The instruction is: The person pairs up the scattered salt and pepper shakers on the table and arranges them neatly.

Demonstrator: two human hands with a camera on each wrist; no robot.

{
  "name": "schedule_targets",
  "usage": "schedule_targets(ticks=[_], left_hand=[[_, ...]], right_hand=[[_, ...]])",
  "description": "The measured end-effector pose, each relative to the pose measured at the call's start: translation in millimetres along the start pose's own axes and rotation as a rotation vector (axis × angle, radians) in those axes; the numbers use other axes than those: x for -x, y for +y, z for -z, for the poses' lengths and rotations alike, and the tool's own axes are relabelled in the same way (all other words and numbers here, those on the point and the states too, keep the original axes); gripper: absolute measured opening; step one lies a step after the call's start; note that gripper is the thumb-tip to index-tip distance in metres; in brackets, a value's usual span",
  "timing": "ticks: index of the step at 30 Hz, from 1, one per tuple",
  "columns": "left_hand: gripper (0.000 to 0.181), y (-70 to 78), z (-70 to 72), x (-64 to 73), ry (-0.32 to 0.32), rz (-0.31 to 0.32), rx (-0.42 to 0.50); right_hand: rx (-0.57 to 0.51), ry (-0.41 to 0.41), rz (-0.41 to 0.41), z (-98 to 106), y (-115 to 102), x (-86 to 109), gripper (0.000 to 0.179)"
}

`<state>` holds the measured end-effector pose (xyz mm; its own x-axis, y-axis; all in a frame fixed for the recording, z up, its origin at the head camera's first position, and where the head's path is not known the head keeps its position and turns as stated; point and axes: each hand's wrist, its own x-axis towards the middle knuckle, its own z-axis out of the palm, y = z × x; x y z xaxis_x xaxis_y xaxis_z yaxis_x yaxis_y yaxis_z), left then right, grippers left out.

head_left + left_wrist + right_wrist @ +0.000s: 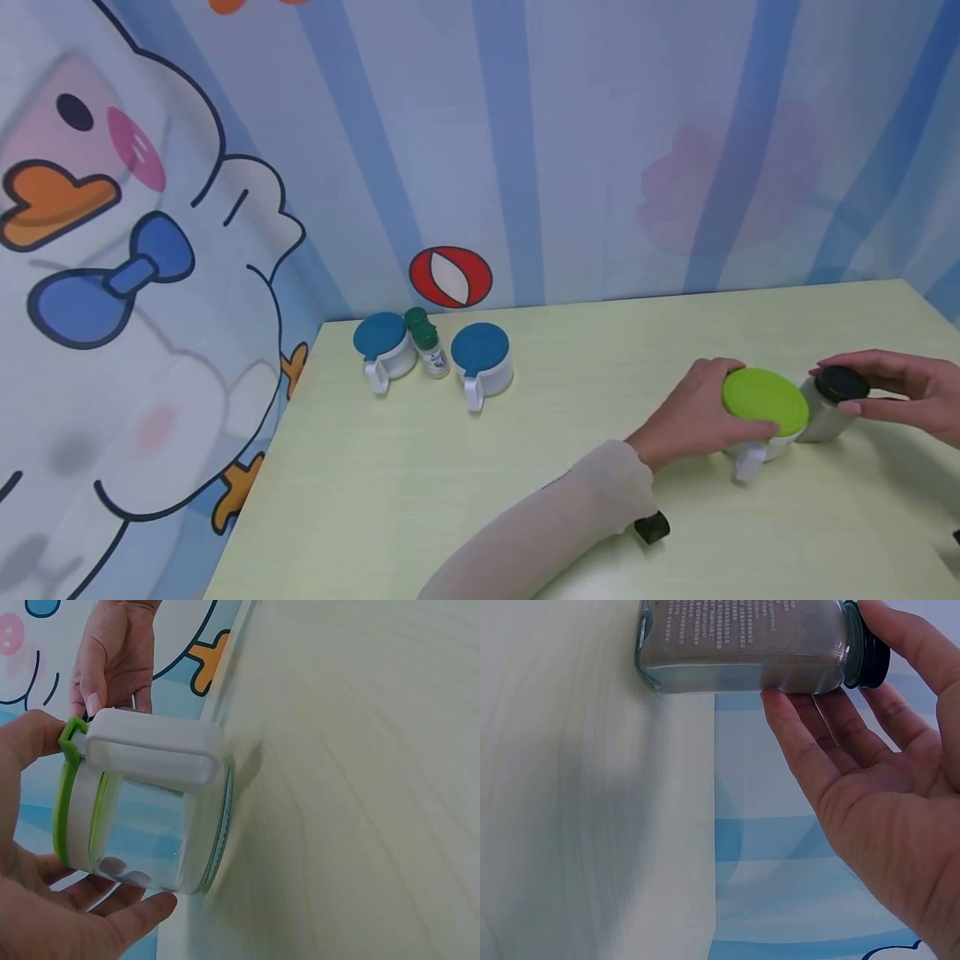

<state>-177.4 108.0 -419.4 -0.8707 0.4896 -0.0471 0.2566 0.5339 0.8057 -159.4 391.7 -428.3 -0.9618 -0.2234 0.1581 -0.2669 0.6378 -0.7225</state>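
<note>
Head cam: L hand [701,412] grips lime-lidded handled jar [765,404], R hand [928,393] pinches black-capped jar [827,417] at its 3 o'clock; bump might tip one.

Green-capped bottles [431,350] between two blue-lidded jars [482,358]

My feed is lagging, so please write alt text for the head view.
The left hand grips a green-lidded jar and the right hand holds a black-capped jar beside it, at the right of a pale table. Farther left, two blue-lidded jars have two green-capped bottles between them, before a cartoon backdrop.
</note>
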Motion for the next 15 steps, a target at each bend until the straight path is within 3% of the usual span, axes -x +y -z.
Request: schedule_targets(ticks=[8, 15], left_hand=[[0.073, -2.0, -3.0, 0.8, 0.027, 0.005, -0.015], [0.075, -7.0, 1.3, -1.6, -0.080, -0.023, 0.060]], right_hand=[[-0.010, -0.015, 0.042, 1.3, 2.8, 1.9, 0.053], [-0.020, -0.018, 0.029, 2.1, 2.1, 0.1, 0.054]])
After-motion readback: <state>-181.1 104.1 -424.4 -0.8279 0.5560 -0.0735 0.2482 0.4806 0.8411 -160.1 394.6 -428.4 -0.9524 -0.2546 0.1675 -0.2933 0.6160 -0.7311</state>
